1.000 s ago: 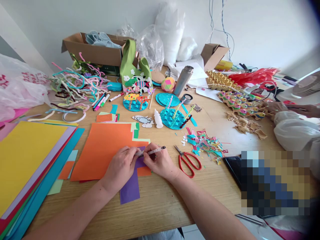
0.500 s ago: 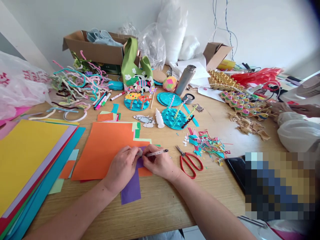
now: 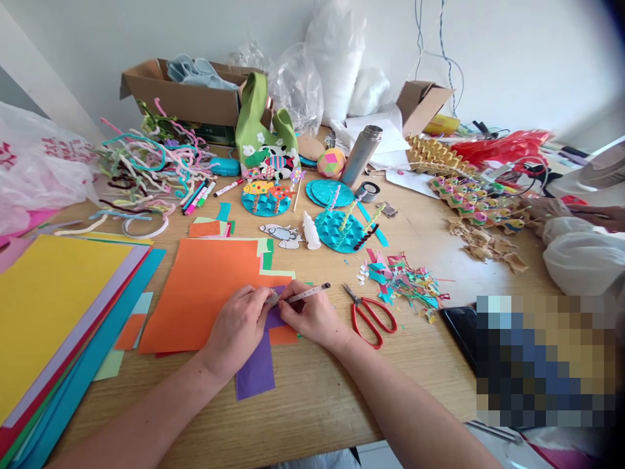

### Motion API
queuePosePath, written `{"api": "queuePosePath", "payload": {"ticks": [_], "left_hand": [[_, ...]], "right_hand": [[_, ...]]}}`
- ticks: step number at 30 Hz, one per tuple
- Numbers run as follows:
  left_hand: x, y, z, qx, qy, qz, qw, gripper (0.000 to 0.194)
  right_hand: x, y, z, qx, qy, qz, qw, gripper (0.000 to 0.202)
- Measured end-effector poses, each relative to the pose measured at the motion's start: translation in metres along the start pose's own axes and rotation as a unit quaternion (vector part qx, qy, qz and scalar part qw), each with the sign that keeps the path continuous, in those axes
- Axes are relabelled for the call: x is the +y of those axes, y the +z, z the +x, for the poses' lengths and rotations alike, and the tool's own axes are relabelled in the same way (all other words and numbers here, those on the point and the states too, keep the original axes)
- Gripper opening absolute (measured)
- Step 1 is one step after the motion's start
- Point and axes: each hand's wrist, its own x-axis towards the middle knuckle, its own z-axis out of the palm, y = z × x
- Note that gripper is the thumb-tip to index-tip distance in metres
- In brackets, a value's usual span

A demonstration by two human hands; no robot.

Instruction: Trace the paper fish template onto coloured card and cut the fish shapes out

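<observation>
My right hand (image 3: 310,316) is closed round a slim white pen (image 3: 312,291), its tip side down over a piece of purple paper (image 3: 256,368). Fingers of my left hand (image 3: 239,322) pinch a small greyish piece (image 3: 271,299) against that purple paper, right beside the pen; its exact shape is hidden. Beneath both hands lies a large orange sheet (image 3: 215,280), with green and pale scraps poking out at its right edge. Red-handled scissors (image 3: 374,316) rest on the table to the right of my right hand.
Coloured paper sheets (image 3: 63,286) are stacked at left. Fish cutouts (image 3: 282,234), a white bottle (image 3: 311,231) and blue discs (image 3: 339,232) lie ahead. Paper scraps (image 3: 405,280) and a black phone (image 3: 459,332) are at right. A steel flask (image 3: 360,156) stands behind. Another person's hand (image 3: 596,215) shows far right.
The pen has tilted slightly in my right hand, its upper end rising a little. My left hand stays in nearly the same place.
</observation>
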Motion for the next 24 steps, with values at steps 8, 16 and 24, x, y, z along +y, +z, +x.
{"api": "queuePosePath", "payload": {"ticks": [8,16,24], "left_hand": [[-0.0008,0.0007,-0.0005,0.000,0.001,-0.006,1.000,0.010],[-0.0015,0.0019,-0.0009,0.010,0.010,0.001,1.000,0.008],[-0.0007,0.0013,-0.0005,0.003,0.012,0.011,1.000,0.008]], "right_hand": [[0.0013,-0.0001,0.0004,0.000,0.005,0.010,1.000,0.003],[0.0006,-0.0006,0.0003,-0.002,0.010,0.006,1.000,0.002],[0.0011,-0.0001,0.0002,0.001,0.007,-0.001,1.000,0.003]]}}
